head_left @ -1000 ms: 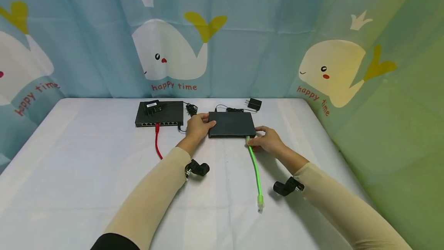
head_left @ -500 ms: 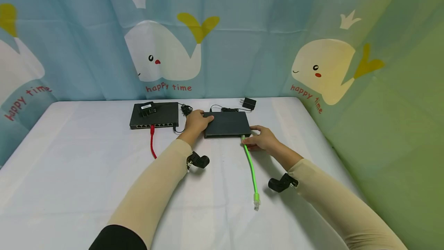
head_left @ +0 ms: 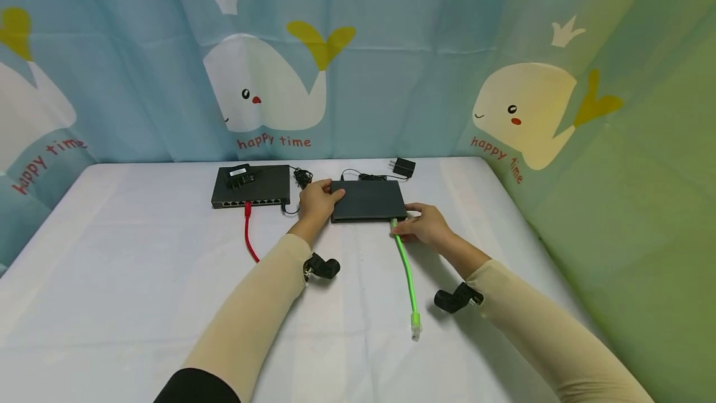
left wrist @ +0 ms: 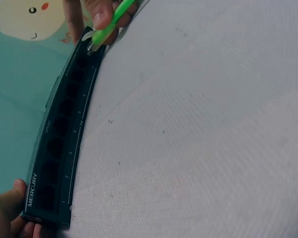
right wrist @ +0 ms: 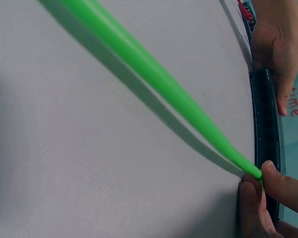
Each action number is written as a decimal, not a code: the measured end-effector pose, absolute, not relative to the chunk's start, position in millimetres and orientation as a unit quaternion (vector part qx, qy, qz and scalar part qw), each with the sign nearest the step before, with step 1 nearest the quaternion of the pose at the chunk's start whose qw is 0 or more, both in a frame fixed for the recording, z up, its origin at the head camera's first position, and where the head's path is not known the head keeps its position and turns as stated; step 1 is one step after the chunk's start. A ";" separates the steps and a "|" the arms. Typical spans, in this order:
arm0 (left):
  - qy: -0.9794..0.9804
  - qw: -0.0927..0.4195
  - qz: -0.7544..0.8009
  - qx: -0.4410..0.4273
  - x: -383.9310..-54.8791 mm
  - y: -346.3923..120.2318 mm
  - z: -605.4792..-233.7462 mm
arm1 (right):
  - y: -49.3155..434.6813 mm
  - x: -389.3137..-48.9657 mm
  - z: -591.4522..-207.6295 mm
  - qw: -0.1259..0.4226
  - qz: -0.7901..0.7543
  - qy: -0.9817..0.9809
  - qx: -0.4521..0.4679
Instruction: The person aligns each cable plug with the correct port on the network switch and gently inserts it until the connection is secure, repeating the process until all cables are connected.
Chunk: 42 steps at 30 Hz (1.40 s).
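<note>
A black network switch (head_left: 369, 199) marked MERCURY lies flat on the white table, its row of ports facing the person. My left hand (head_left: 317, 207) grips its left end, thumb on top. At the right front corner, my right hand (head_left: 427, 226) pinches one end of a short green Ethernet cable (head_left: 407, 272) between thumb and fingers. In the left wrist view that end's clear plug (left wrist: 93, 48) is right at the endmost port; I cannot tell how deep it sits. The cable's other plug (head_left: 416, 331) points toward the person on the cloth.
Left of the hands stands a second black switch (head_left: 271, 186) with a red cable (head_left: 248, 235) in its front and a power adapter (head_left: 239, 176) on top. Another adapter (head_left: 404, 167) with a thin cord lies behind the gripped switch. A whale-print curtain (head_left: 391, 92) hangs behind the table.
The head view has shifted slightly, moving the whole scene a little leftward in it. Both hands keep their holds on the switch and the green cable, with hardly any movement between them.
</note>
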<state>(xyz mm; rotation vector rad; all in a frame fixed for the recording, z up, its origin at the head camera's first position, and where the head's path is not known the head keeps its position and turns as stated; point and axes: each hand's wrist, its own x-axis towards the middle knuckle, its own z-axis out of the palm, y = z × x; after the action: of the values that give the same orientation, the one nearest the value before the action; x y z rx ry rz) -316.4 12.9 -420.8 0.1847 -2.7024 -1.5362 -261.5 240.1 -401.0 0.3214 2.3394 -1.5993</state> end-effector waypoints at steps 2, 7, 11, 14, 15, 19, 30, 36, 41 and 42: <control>-0.868 0.018 -0.492 0.057 -317.0 13.1 -421.9 | 241.2 -260.7 -402.1 0.140 -0.554 0.814 0.103; -0.867 0.014 -0.494 0.059 -318.2 13.3 -423.0 | 242.1 -259.7 -402.2 0.141 -0.542 0.824 0.085; -0.868 0.012 -0.492 0.060 -317.8 13.9 -423.0 | 242.0 -258.8 -400.5 0.138 -0.514 0.843 0.078; -0.870 0.016 -0.489 0.059 -317.8 13.9 -423.7 | 241.2 -258.1 -400.7 0.132 -0.501 0.852 0.079; -0.870 0.017 -0.489 0.058 -318.1 13.9 -424.3 | 241.0 -257.9 -401.2 0.130 -0.496 0.855 0.079; -0.869 0.019 -0.492 0.052 -318.5 13.5 -425.7 | 240.1 -256.8 -402.2 0.117 -0.462 0.876 0.075; -0.867 0.020 -0.497 0.043 -320.7 10.7 -424.5 | 237.5 -255.0 -400.2 0.105 -0.462 0.880 0.047; -0.867 0.028 -0.495 0.042 -320.8 9.7 -423.8 | 235.5 -255.2 -399.3 0.105 -0.416 0.903 0.021; -0.865 0.030 -0.499 0.035 -321.7 10.0 -424.3 | 236.5 -255.6 -399.1 0.102 -0.386 0.917 0.006; -0.864 0.028 -0.501 0.036 -321.7 10.3 -424.2 | 236.8 -255.8 -399.1 0.103 -0.381 0.919 0.002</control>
<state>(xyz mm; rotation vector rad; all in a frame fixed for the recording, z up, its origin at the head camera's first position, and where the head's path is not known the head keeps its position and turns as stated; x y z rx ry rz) -321.7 10.3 -424.2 0.1126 -2.6688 -1.5460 -255.8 236.8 -399.1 0.0062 2.7107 -1.1253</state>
